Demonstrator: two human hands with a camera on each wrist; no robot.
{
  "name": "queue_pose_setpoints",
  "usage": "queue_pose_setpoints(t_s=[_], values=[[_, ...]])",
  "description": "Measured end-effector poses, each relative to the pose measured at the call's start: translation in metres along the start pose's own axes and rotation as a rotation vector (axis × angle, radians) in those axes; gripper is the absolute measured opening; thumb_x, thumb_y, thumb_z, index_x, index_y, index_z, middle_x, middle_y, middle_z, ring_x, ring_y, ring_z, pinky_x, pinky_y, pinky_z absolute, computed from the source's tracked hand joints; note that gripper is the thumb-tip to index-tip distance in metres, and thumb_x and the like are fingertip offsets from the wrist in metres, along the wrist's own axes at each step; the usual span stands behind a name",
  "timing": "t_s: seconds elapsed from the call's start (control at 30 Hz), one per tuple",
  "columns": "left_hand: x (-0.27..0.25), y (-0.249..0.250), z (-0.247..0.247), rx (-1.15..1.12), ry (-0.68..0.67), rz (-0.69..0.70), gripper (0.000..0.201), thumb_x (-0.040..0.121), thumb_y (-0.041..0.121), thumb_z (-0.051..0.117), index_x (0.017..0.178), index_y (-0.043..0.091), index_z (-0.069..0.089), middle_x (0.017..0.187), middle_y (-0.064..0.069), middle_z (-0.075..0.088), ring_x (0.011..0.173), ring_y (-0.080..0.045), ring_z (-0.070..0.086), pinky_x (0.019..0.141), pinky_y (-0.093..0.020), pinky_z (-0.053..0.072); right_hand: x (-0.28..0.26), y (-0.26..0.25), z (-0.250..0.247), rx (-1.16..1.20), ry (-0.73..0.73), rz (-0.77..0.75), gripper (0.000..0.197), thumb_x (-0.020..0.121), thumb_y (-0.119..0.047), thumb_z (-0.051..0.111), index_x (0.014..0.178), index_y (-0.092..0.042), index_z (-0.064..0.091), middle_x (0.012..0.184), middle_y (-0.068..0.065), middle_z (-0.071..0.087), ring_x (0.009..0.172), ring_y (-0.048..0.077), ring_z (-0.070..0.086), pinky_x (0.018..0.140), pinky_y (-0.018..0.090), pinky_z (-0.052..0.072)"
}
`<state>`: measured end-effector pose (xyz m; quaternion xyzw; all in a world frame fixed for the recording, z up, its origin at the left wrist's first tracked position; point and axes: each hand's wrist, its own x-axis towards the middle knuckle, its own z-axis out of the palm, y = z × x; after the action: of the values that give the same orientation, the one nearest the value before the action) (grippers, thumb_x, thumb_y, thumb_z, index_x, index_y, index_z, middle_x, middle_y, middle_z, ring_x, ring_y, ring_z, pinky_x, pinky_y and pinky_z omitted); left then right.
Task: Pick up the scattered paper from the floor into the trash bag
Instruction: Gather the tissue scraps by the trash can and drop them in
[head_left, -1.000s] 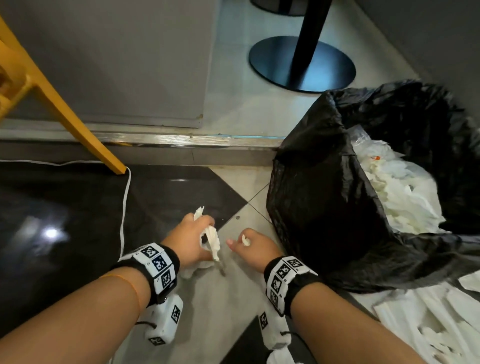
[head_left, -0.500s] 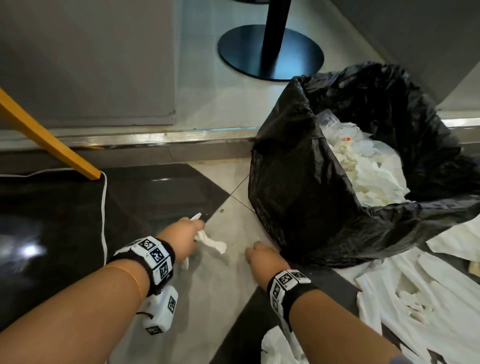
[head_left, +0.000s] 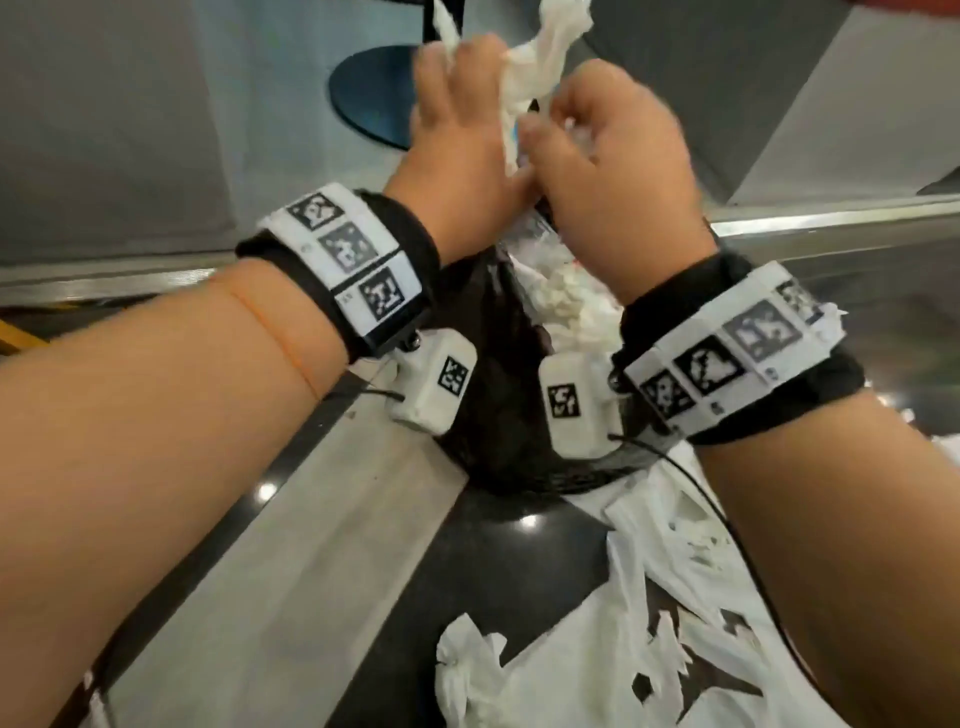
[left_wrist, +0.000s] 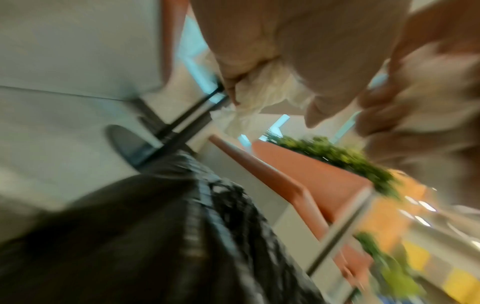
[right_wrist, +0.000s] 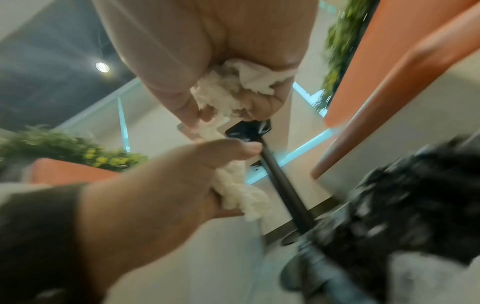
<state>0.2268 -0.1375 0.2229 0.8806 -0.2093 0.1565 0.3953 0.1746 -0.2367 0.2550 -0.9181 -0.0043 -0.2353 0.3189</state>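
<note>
Both hands are raised together above the open black trash bag (head_left: 493, 395). My left hand (head_left: 449, 93) grips a crumpled white paper (head_left: 540, 57) that sticks up between the two hands. In the right wrist view, my right hand (right_wrist: 221, 107) clutches a wad of paper (right_wrist: 233, 88), and the left hand (right_wrist: 207, 160) holds its own bunch (right_wrist: 236, 193) just below. The left wrist view is blurred; it shows the paper (left_wrist: 259, 92) in curled fingers above the bag (left_wrist: 155, 236). More white paper (head_left: 566, 296) lies inside the bag.
Torn white paper (head_left: 649, 623) covers the floor at the lower right, beside the bag. A black table post (right_wrist: 283, 185) on a round base (head_left: 374, 98) stands beyond the bag. A metal step edge (head_left: 831, 228) crosses the floor. Orange seating (left_wrist: 311, 176) and plants are farther off.
Both hands rose from the floor tiles to above the bag and came together, carrying paper. The view swung so the bag now sits under my wrists.
</note>
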Motion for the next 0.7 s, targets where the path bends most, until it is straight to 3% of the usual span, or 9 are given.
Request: queue_pose_setpoints(t_s=[0.07, 0.17, 0.2, 0.27, 0.33, 0.43, 0.5, 0.63, 0.7], values=[[0.006, 0.026, 0.023, 0.057, -0.201, 0.078, 0.066, 0.079, 0.030, 0.054, 0.135, 0.010, 0.024, 0.137, -0.019, 0.019, 0.122, -0.043, 0.030, 0.102, -0.044, 0.034, 0.007, 0.036, -0.023, -0.035, 0.016, 0.117, 0.014, 0.081, -0.020, 0.050, 0.079, -0.007, 0.055, 0.067, -0.003, 0.050, 0.057, 0.009, 0.044, 0.050, 0.017, 0.036], [-0.001, 0.040, 0.056, 0.184, -0.518, 0.084, 0.066, 0.082, 0.032, 0.054, 0.138, 0.020, 0.021, 0.146, -0.016, 0.010, 0.134, -0.041, 0.017, 0.107, -0.048, 0.026, 0.004, 0.083, -0.046, -0.100, -0.063, 0.286, 0.012, 0.075, -0.011, 0.046, 0.077, -0.008, 0.057, 0.080, 0.007, 0.061, 0.067, 0.014, 0.052, 0.054, 0.019, 0.041], [-0.004, 0.038, 0.065, 0.258, -0.617, 0.083, 0.061, 0.083, 0.034, 0.053, 0.137, 0.021, 0.027, 0.147, -0.015, 0.011, 0.135, -0.040, 0.018, 0.108, -0.049, 0.027, 0.003, 0.094, -0.049, -0.156, -0.104, 0.323, 0.019, 0.077, -0.011, 0.045, 0.091, -0.009, 0.058, 0.100, 0.011, 0.062, 0.081, 0.018, 0.056, 0.066, 0.023, 0.045], [-0.012, 0.032, 0.076, 0.412, -0.816, 0.042, 0.055, 0.086, 0.043, 0.051, 0.136, 0.026, 0.036, 0.149, -0.013, 0.015, 0.135, -0.041, 0.021, 0.110, -0.051, 0.028, -0.003, 0.107, -0.053, -0.248, -0.199, 0.408, 0.036, 0.085, -0.007, 0.043, 0.121, -0.009, 0.047, 0.132, 0.014, 0.047, 0.111, 0.028, 0.051, 0.089, 0.034, 0.043], [-0.019, 0.029, 0.078, 0.504, -0.921, 0.026, 0.056, 0.087, 0.046, 0.050, 0.139, 0.035, 0.034, 0.152, -0.013, 0.016, 0.137, -0.039, 0.024, 0.112, -0.049, 0.028, -0.009, 0.113, -0.057, -0.258, -0.269, 0.409, 0.041, 0.089, -0.004, 0.043, 0.129, -0.010, 0.041, 0.138, 0.014, 0.040, 0.119, 0.031, 0.048, 0.092, 0.035, 0.040], [-0.025, 0.035, 0.071, 0.502, -0.870, 0.060, 0.054, 0.087, 0.036, 0.053, 0.139, 0.030, 0.037, 0.145, -0.014, 0.030, 0.130, -0.035, 0.036, 0.107, -0.042, 0.037, -0.020, 0.117, -0.067, -0.255, -0.285, 0.341, 0.047, 0.090, -0.004, 0.044, 0.135, -0.013, 0.039, 0.140, 0.015, 0.040, 0.123, 0.031, 0.047, 0.097, 0.034, 0.038], [-0.031, 0.043, 0.065, 0.501, -0.792, 0.048, 0.052, 0.087, 0.032, 0.055, 0.136, 0.024, 0.040, 0.142, -0.014, 0.033, 0.129, -0.035, 0.038, 0.104, -0.042, 0.036, -0.022, 0.120, -0.074, -0.214, -0.243, 0.301, 0.048, 0.089, -0.002, 0.042, 0.136, -0.014, 0.039, 0.140, 0.014, 0.042, 0.122, 0.029, 0.048, 0.093, 0.031, 0.038], [-0.059, 0.056, 0.049, 0.528, -0.687, 0.005, 0.050, 0.084, 0.030, 0.056, 0.133, 0.023, 0.043, 0.146, -0.013, 0.030, 0.131, -0.039, 0.034, 0.108, -0.046, 0.034, -0.019, 0.120, -0.078, -0.107, -0.113, 0.206, 0.047, 0.086, 0.002, 0.038, 0.130, -0.014, 0.045, 0.132, 0.011, 0.045, 0.111, 0.025, 0.051, 0.085, 0.024, 0.035], [-0.079, 0.061, 0.037, 0.563, -0.643, -0.014, 0.052, 0.084, 0.030, 0.057, 0.133, 0.023, 0.042, 0.151, -0.014, 0.024, 0.135, -0.039, 0.028, 0.111, -0.046, 0.031, -0.018, 0.119, -0.074, -0.097, -0.099, 0.156, 0.048, 0.086, 0.003, 0.039, 0.130, -0.014, 0.044, 0.133, 0.011, 0.043, 0.108, 0.022, 0.050, 0.088, 0.024, 0.037]])
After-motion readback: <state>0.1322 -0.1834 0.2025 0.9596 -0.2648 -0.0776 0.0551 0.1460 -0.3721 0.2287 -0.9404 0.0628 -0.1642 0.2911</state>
